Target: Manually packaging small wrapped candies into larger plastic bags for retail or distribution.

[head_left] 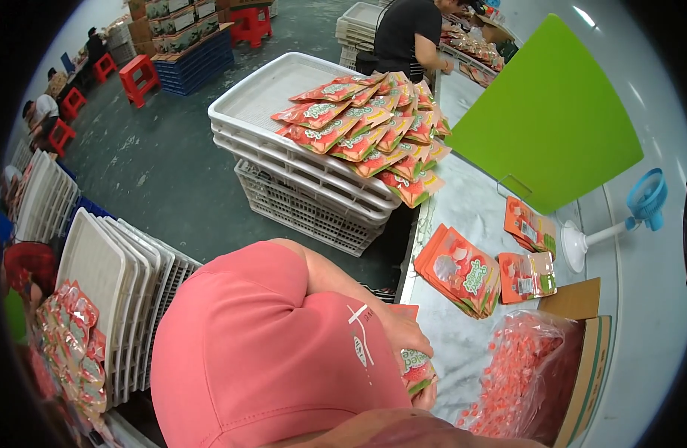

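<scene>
A red-and-green printed pouch [416, 366] lies at the near edge of the white worktable [452, 355], partly covered by my hands. Across its upper part is my left hand [411, 334], fingers closed on it. My right hand [427, 396] grips its lower end; much of that hand is hidden behind my forearm. Farther along the table a fanned stack of similar pouches [463, 270] lies flat. Two smaller piles, one upper [529, 225] and one lower [527, 276], rest beside it toward the wall.
A cardboard box [588, 373] holds a clear bag of small red pieces [514, 366]. Pouches [358, 123] heap on stacked white trays [235, 101]. A green board [556, 112] and blue fan [647, 200] stand by the wall. A co-worker [407, 37] is beyond; more trays [97, 254] stand left.
</scene>
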{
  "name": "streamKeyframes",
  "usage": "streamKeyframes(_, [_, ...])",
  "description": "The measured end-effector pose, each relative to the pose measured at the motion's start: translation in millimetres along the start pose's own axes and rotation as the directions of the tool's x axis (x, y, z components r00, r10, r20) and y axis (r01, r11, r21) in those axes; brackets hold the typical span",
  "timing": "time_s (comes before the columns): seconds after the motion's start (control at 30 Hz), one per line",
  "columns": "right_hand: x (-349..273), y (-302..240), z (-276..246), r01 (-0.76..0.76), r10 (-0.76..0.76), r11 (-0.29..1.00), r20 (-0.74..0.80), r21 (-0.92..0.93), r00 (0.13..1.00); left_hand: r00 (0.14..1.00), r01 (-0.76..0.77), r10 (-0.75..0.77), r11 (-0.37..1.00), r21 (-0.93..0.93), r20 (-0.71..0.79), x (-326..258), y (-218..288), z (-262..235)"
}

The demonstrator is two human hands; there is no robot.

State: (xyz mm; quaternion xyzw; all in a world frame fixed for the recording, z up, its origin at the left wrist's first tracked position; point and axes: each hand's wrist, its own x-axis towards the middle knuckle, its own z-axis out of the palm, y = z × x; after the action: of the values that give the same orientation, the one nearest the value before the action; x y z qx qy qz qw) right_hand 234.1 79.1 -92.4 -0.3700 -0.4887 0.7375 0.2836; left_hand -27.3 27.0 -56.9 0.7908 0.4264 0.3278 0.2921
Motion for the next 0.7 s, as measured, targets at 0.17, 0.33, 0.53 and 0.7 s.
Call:
streamKeyframes(0.17, [-15, -17, 22, -0.061, 0.044, 0.988, -0.119, -0.144, 0.992, 0.985, 0.109, -0.109, 0.994, 0.002, 0.136, 1, 3, -1])
streamKeyframes(0.33, [-29, -25, 31, 0.010, 0.022, 0.988, -0.198, 0.156, 0.980, 0.982, 0.173, -0.168, 0.984, -0.053, 0.086, -4, -1, -6])
streamKeyframes(0.53, [-27, -43, 63, 0.021, -0.033, 0.982, -0.063, -0.186, 0.998, 0.992, 0.095, -0.090, 0.994, -0.047, 0.091, 4, -2, -8])
streamKeyframes(0.7, [-26, -38, 67, 0.109, -0.101, 0.989, -0.075, 0.104, 0.992, 0.989, -0.015, 0.036, 0.989, -0.146, 0.142, 17, -8, -12])
